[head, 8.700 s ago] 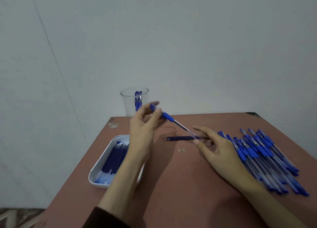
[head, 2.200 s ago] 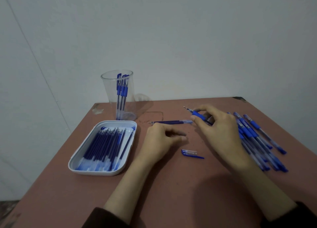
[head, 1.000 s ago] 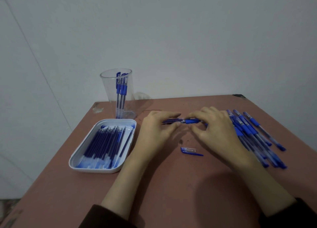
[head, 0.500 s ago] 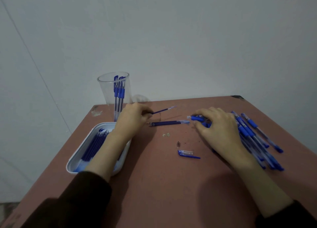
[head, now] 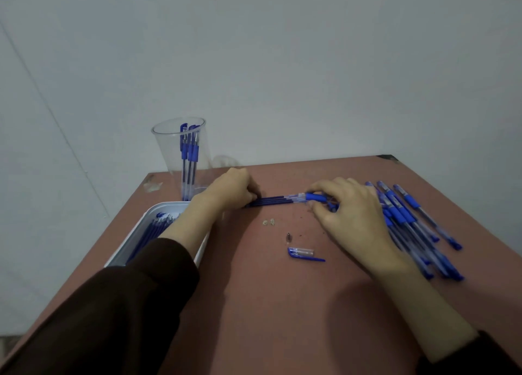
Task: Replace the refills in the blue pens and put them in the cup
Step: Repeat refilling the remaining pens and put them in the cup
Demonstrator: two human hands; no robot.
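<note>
My left hand (head: 234, 189) is curled at the left end of a few dark blue refills (head: 271, 201) lying on the table and pinches one of them. My right hand (head: 350, 211) grips an opened blue pen (head: 315, 196) by its rubber grip, its front end pointing left at the refills. The pen's blue cap (head: 302, 255) and a small metal tip (head: 288, 237) lie loose on the table in front of the hands. A clear cup (head: 172, 160) at the back left holds a few blue pens upright.
A white tray (head: 135, 235) of fresh refills sits under my left forearm. A pile of several blue pens (head: 409, 219) lies to the right of my right hand. A few small scraps (head: 268, 222) lie mid-table. The brown table (head: 254, 304) ends at the wall behind.
My left hand has brought the refill it held raised near the cup down to the other refills on the table. My right hand has stayed by the pile, holding the pen.
</note>
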